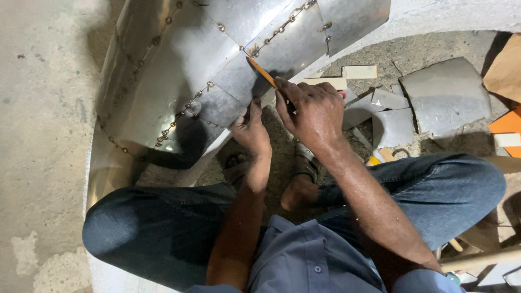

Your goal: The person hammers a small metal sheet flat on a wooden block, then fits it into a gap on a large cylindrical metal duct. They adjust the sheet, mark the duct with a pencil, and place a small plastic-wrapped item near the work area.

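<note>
While the left hand pinches the near edge of the curved, riveted sheet-metal duct, the right hand, closed around an orange pencil, marks it. Marking seems under way; the line's continuation calls for a steady sheet.

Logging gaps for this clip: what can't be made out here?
Head view:
- Pencil: back end hidden inside the right hand.
- Left hand: fingertips hidden under the sheet-metal duct.
- Duct: top cut off by the frame edge.
- Feet: partly hidden by the forearms.
</note>
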